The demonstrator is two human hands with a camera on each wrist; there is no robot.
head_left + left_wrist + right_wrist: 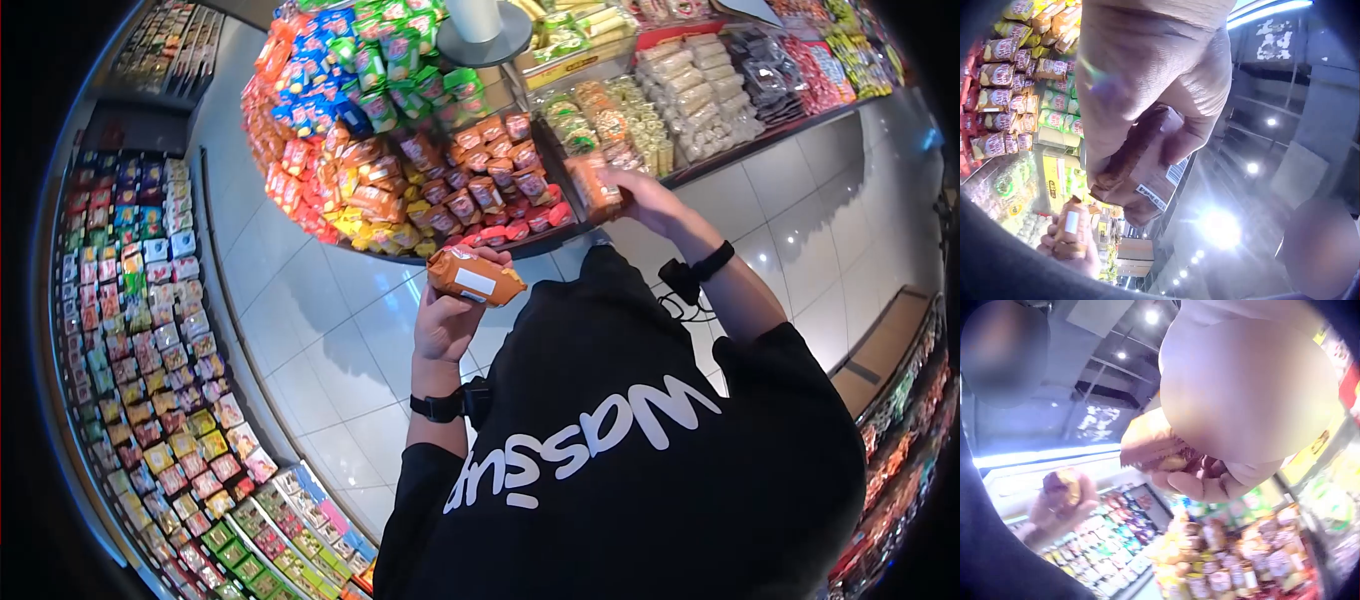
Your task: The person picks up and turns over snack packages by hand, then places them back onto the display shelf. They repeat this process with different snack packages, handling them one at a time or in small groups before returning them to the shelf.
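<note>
My left hand [445,327] grips an orange-brown snack packet [462,266] with a white label, held up just in front of the round display. In the left wrist view, thumb and fingers pinch the packet [1141,165], and a barcode shows near its lower end. My right hand [652,203] holds a similar orange-brown packet [594,187] at the display's right corner, slightly blurred. Its crimped end [1144,447] points left in the right wrist view, where a blurred patch covers part of the hand. Matching brown packets [462,205] stand in rows in the display between both hands.
Blue, green, red and yellow packets [385,55] heap around a grey post [478,35]. Bins of wrapped snacks [700,95] continue to the right. A long shelf of small packs [150,330] runs along the left, across the tiled floor [325,385].
</note>
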